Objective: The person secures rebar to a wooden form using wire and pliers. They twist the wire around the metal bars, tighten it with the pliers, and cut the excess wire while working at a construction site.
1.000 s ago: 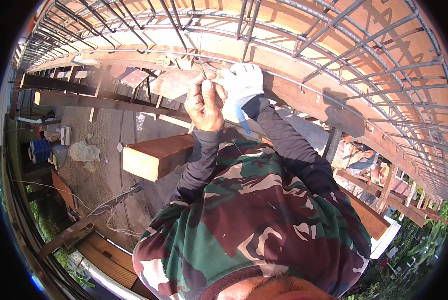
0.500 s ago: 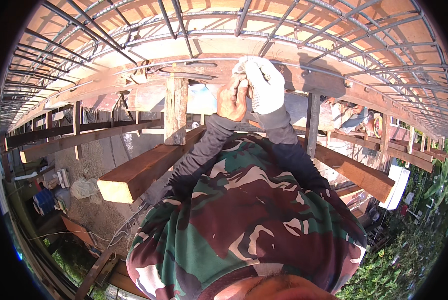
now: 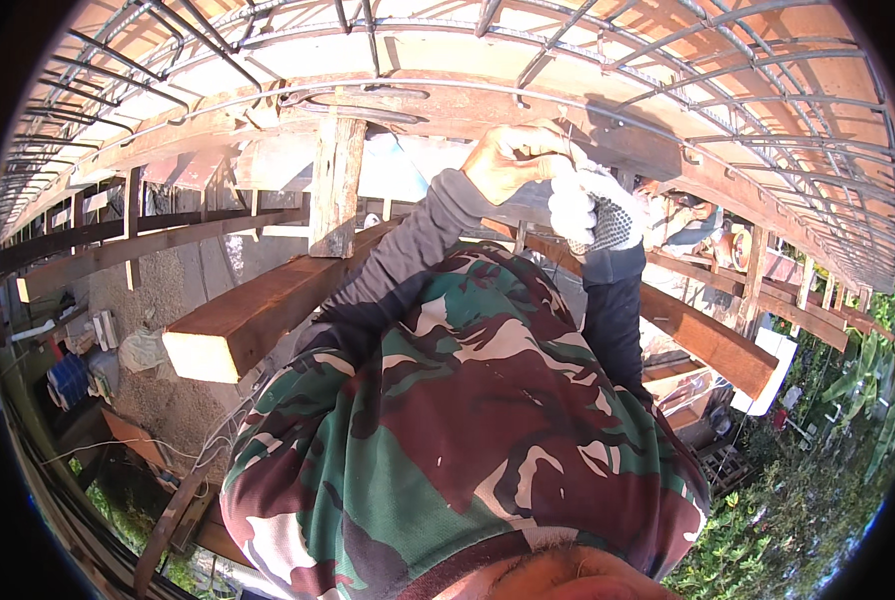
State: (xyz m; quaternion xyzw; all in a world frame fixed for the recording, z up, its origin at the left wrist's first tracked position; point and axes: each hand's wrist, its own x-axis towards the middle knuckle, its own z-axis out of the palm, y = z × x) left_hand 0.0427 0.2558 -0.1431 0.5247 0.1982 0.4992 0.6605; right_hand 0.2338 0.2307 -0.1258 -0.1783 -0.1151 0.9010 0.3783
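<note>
My bare left hand point(image 3: 513, 163) is closed in a pinch, its thumb and forefinger meeting at a thin piece of wire point(image 3: 571, 145). Close against its fingertips is my right hand point(image 3: 600, 212), in a white glove with dark grip dots. The gloved fingers are curled around what looks like the same thin wires, mostly hidden in the fist. Both hands are raised in front of my chest, just on the near side of a long wooden beam point(image 3: 448, 118). Above them runs a cage of steel reinforcing bars point(image 3: 558, 45).
Metal pincers point(image 3: 363, 103) with curved handles lie on the beam, left of my hands. A wooden post point(image 3: 338, 185) stands below them. Thick timbers point(image 3: 238, 325) point(image 3: 708, 340) jut out on both sides. Far below are the ground point(image 3: 158, 390) and green plants point(image 3: 768, 540).
Both hands have shifted right and slightly down. The left hand has turned sideways, and the gloved hand now sits lower, with its dotted side showing. The view has tilted slightly.
</note>
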